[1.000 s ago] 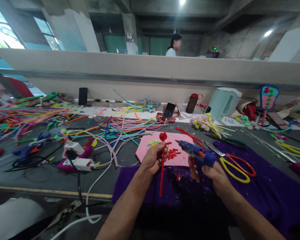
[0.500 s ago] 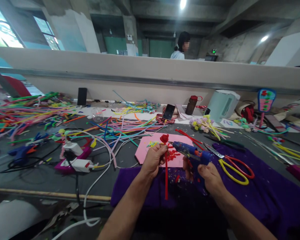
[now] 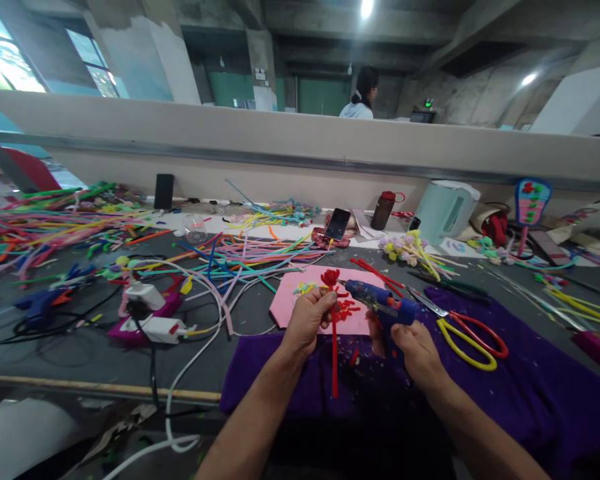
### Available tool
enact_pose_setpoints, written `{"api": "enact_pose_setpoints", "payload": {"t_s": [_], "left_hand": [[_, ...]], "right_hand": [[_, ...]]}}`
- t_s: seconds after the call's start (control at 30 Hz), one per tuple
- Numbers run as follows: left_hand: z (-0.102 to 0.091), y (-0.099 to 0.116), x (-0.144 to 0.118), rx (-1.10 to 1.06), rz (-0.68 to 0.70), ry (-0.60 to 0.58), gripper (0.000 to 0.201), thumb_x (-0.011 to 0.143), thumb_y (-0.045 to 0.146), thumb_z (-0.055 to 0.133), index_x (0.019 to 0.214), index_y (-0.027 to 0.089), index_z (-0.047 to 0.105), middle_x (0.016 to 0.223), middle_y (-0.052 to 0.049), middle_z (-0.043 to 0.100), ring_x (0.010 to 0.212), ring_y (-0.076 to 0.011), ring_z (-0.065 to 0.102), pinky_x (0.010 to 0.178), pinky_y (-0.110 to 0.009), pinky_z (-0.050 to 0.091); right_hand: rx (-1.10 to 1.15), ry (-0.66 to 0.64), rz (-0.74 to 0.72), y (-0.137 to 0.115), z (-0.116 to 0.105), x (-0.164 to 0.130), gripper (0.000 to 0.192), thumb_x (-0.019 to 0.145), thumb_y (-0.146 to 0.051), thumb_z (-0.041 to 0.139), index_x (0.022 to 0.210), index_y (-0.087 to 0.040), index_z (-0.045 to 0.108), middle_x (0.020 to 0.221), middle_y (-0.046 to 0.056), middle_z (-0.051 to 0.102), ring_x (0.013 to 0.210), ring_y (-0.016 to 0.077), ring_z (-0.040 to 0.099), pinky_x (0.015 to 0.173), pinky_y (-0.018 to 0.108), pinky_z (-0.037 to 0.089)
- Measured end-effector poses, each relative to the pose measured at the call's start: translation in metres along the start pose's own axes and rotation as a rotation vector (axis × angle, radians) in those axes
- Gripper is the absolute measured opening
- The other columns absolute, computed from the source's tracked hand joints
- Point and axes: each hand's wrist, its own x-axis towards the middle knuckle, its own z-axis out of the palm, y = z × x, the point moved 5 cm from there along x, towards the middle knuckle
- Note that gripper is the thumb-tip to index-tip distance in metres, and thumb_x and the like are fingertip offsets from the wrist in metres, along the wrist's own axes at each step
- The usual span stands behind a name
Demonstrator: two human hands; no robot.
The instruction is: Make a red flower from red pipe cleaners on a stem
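Observation:
My left hand (image 3: pixel 307 320) pinches a red pipe-cleaner flower (image 3: pixel 331 279) upright by its long red stem, which hangs down over the purple cloth (image 3: pixel 530 387). My right hand (image 3: pixel 414 348) grips a blue hot-glue gun (image 3: pixel 380 300) whose nozzle points left and sits right beside the flower head. Both hands hover over a pink foam sheet (image 3: pixel 285 303) that carries small red scraps (image 3: pixel 349 308).
Red-and-yellow scissors (image 3: pixel 473 337) lie right of the glue gun. Piles of coloured pipe cleaners (image 3: pixel 55 223) cover the left and middle. A power strip (image 3: pixel 153 327) with white cables, a phone (image 3: pixel 338 223), a brown bottle (image 3: pixel 383 209) and a pale kettle (image 3: pixel 445 210) stand behind. A person stands beyond the wall.
My right hand has brought the glue gun leftward until its nozzle is next to the flower head. The left hand has shifted slightly right with the flower. The distant person moved right.

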Motion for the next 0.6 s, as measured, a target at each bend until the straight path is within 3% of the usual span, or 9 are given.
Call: {"api": "enact_pose_setpoints", "payload": {"t_s": [0.23,0.6], "left_hand": [[-0.0001,-0.0001,-0.0004,0.026,0.012,-0.008,0.026,0.068,0.037,0.062,0.063,0.013,0.053,0.050,0.004,0.050,0.036,-0.0020,0.035,0.034,-0.016,0.020],[0.0005,0.0006,-0.0011,0.020,0.010,-0.005,0.028,0.065,0.039,0.065,0.061,0.013,0.053,0.050,0.004,0.051,0.036,-0.0022,0.035,0.035,-0.017,0.020]], "right_hand": [[-0.106,-0.008,-0.073,-0.0062,0.0012,0.0012,0.033,0.085,-0.041,0.042,0.085,-0.013,0.061,0.055,0.001,0.056,0.048,0.0130,0.052,0.051,0.024,0.039],[-0.135,-0.007,-0.061,0.0017,0.0000,0.0017,0.032,0.085,-0.039,0.041,0.077,-0.014,0.059,0.053,0.000,0.055,0.051,0.0132,0.051,0.055,0.025,0.038]]}}
